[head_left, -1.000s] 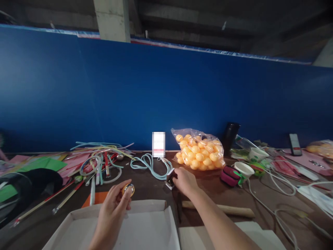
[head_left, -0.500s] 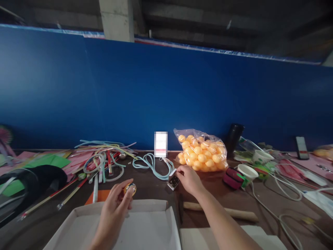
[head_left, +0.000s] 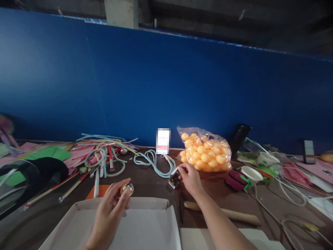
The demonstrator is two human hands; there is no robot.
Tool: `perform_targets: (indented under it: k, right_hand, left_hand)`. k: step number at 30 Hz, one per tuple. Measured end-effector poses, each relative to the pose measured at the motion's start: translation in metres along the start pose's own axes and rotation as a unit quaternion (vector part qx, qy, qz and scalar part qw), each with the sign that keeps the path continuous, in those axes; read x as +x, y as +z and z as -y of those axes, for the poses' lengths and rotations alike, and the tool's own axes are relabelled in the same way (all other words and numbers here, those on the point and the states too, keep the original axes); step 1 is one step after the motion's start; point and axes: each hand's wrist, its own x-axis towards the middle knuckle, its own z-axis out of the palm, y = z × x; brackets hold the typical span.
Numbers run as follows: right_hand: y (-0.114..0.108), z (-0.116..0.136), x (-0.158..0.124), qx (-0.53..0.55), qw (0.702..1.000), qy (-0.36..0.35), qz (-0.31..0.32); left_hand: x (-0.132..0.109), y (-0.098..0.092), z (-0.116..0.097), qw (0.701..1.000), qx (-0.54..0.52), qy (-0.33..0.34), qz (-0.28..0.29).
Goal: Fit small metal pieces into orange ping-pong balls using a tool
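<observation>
Round piece [head_left: 124, 188] gold and silver; balls [head_left: 205, 158] orange-yellow; far wall [head_left: 166, 80] plain blue; bench [head_left: 153, 188] dark brown.

Left hand [head_left: 111, 203]: fingers are curling, thumb is pressing opposite them.
Left wrist [head_left: 100, 231]: leaning inward, toward the right side.
Right hand [head_left: 191, 178]: thumb and fingertips are pinching, knuckles are facing up.
Right forearm [head_left: 217, 211]: bare, slanting in from lower right.

Clear bag [head_left: 200, 132] of orange balls [head_left: 205, 158] near a black bottle [head_left: 240, 139], purple pouch [head_left: 235, 180] beside a white cup [head_left: 252, 174]
</observation>
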Motion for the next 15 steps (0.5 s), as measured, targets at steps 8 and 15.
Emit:
perform_targets:
  k: [8,15]
  right_hand:
    - [0.0018,-0.0031,-0.0009,0.052,0.998,0.044,0.007]
    - [-0.0003,-0.0095,0.0007,0.051,0.997,0.052,0.007]
  left_hand:
    - [-0.0015,-0.006,0.0061,0.999,-0.001,-0.04,0.025]
    - [0.0003,-0.0048,-0.0022,1.0,-0.004,-0.016,0.012]
